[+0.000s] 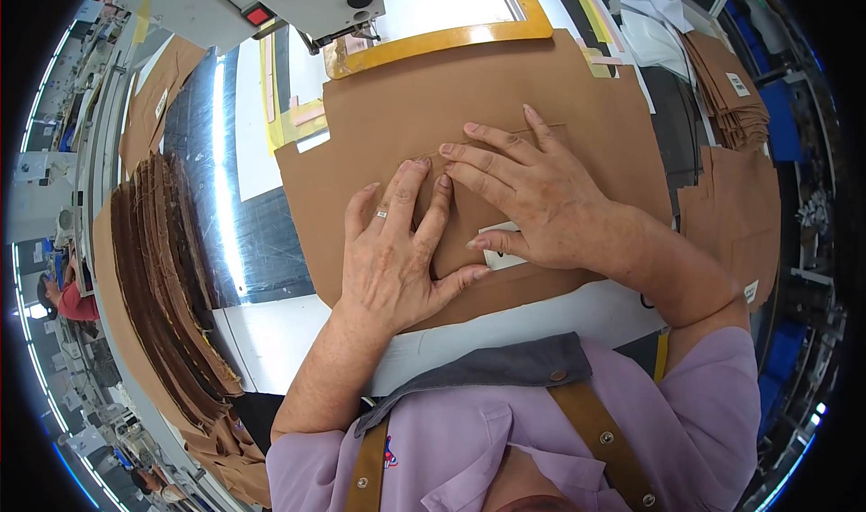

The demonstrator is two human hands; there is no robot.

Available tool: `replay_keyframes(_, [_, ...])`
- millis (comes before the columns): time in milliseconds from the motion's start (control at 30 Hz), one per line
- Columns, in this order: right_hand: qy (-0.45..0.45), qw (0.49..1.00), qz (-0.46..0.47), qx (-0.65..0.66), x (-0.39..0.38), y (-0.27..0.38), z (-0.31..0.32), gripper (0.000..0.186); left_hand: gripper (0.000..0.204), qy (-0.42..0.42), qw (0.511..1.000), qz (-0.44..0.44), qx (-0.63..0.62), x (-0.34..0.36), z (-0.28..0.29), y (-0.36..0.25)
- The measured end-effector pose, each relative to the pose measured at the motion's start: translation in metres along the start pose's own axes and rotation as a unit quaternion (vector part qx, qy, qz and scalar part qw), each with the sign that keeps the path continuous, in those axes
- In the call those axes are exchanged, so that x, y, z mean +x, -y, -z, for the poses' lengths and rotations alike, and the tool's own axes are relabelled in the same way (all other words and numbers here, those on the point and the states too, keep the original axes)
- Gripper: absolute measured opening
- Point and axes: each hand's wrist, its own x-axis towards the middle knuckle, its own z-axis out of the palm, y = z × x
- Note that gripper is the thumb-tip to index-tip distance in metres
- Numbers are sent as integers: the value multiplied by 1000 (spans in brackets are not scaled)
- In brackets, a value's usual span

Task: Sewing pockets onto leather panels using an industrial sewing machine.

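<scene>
A large brown fabric piece (595, 97) lies on the work surface, with a smaller brown piece (456, 237) on top of it. My left hand (397, 259) rests on these pieces, fingertips along the smaller piece's edge and thumb stretched toward the right. Just to its right, my right hand (541, 205) lies with fingers spread flat across the smaller piece. A white label (502, 256) shows partly beneath the right thumb.
A sewing machine head (230, 2) with a yellow frame (424, 43) stands above. Brown fabric stacks (144, 277) lie left, more pieces (726, 205) right, white cloth (654, 29) at upper right. Other people (68, 300) work at the far left.
</scene>
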Motion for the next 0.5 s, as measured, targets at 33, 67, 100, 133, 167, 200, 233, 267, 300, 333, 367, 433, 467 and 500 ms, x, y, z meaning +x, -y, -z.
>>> replay_keyframes(33, [4, 1000, -5, 0, -2, -1, 1, 73, 96, 1, 1000, -3, 7, -1, 2, 0])
replay_keyframes(67, [0, 1000, -8, -1, -3, -2, 2, 74, 94, 1, 1000, -6, 14, -1, 3, 0])
replay_keyframes(100, [7, 1000, -14, -3, -5, -3, 3, 74, 96, 0, 1000, -2, 12, -1, 4, -1])
replay_keyframes(133, [7, 1000, -18, -6, -7, -4, 4, 74, 98, -3, 1000, 3, 9, 0, 4, -1])
replay_keyframes(167, [8, 1000, -22, -11, -9, -5, 5, 74, 99, 0, 1000, 9, 5, 0, 4, -2])
replay_keyframes(200, [5, 1000, -21, -9, -10, -6, 5, 74, 100, -3, 1000, 12, 1, 1, 4, -2])
replay_keyframes(233, [3, 1000, -20, -9, -12, -6, 5, 75, 101, -1, 1000, 16, -4, 1, 4, -3])
replay_keyframes(267, [4, 1000, -21, -8, -13, -7, 5, 75, 102, 3, 1000, 22, -12, 1, 4, -3])
replay_keyframes(300, [-4, 1000, -21, -5, -14, -7, 4, 74, 102, -2, 1000, 12, 8, 2, 3, -3])
replay_keyframes(333, [-10, 1000, -23, -2, -14, -7, 2, 74, 102, -6, 1000, 3, 25, 3, 2, -4])
replay_keyframes(367, [-2, 999, -34, 3, -15, -7, 0, 73, 103, -7, 999, -9, 44, 3, 2, -5])
replay_keyframes(433, [-17, 1000, -16, 0, -16, -9, -3, 73, 102, 2, 998, 18, 61, 1, 3, -8])
replay_keyframes(467, [-31, 999, -13, -3, -19, -12, -4, 72, 101, -5, 997, 18, 69, 1, 3, -9])
replay_keyframes(500, [-21, 1000, -18, -2, -19, -13, -8, 72, 101, 7, 997, 38, 71, 0, 4, -11])
